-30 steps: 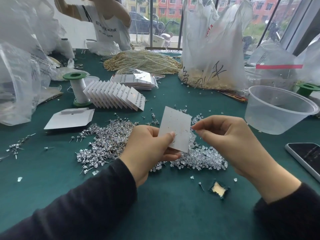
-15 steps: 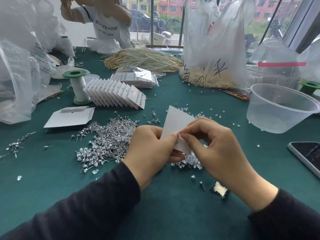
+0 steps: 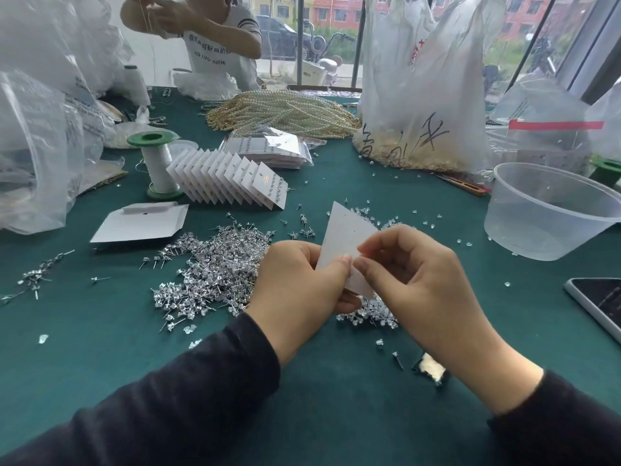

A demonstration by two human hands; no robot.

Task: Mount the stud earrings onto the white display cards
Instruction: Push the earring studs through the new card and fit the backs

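My left hand (image 3: 299,280) pinches a white display card (image 3: 344,235) by its lower left edge and holds it upright above the green table. My right hand (image 3: 413,277) presses its thumb and forefinger against the card's front, right beside my left thumb; whatever they pinch is too small to see. A big heap of silver stud earrings (image 3: 215,274) lies to the left of my hands. Clear backs (image 3: 368,314) are piled under the card. A fanned row of finished cards (image 3: 232,178) stands behind.
A clear plastic tub (image 3: 551,210) sits at the right, a phone (image 3: 598,304) at the right edge. A green-capped spool (image 3: 158,163), a flat white card (image 3: 141,223), pearl chains (image 3: 285,112) and plastic bags (image 3: 420,95) crowd the back. Another person (image 3: 215,45) works across the table.
My right hand moved left from the card's right edge onto its front, fingers pinching beside my left thumb. The card tilted a little; my left hand kept its hold.
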